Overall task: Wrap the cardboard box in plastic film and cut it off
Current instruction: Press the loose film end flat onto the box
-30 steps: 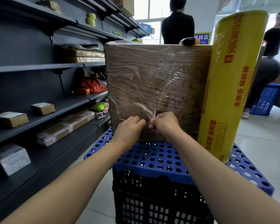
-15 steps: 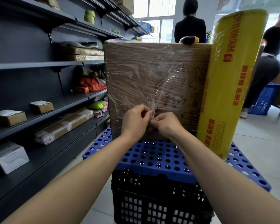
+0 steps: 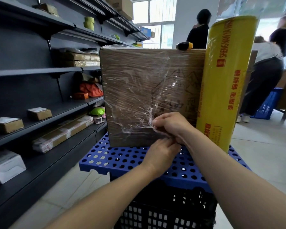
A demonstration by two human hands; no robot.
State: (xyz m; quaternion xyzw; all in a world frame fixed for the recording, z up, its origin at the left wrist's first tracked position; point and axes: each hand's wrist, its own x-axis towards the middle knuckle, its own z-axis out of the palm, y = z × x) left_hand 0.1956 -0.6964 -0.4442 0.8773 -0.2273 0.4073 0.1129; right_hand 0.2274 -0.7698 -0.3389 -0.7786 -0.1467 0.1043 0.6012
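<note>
Item 1. Grip, right hand (image 3: 173,124): fingers are curled and a bunched strand of plastic film (image 3: 139,125) is pinched at the fingertips. Grip, left hand (image 3: 162,154): fingers are closed narrowly on the same strand, just below and touching the right hand. The strand is held taut between the two grips, right above, left beneath.

Item 2. Cardboard box (image 3: 139,76): it is stood upright on the far half of the blue perforated board (image 3: 116,159) and is already covered in film on its near face. From the grips the loose film lies up and to the left, against that face. A tear across the strand is judged the step in hand. Whether the strand is joined to the roll cannot be told.

Item 3. Roll (image 3: 226,83), yellow: it is stood on end at the board's right edge, touching the box, long axis vertical. The right hand is the nearer. Printing read: "SHENG NAN YA", partly cut off, and 圣南亚 保鲜膜 in red.

Item 4. Black-and-yellow object (image 3: 184,45): it is laid on the box's top edge; its kind is not determined.

Item 5. Black crate (image 3: 172,204): the board is carried on it. Shelves (image 3: 40,71) with parcels are ranged to the left.
</note>
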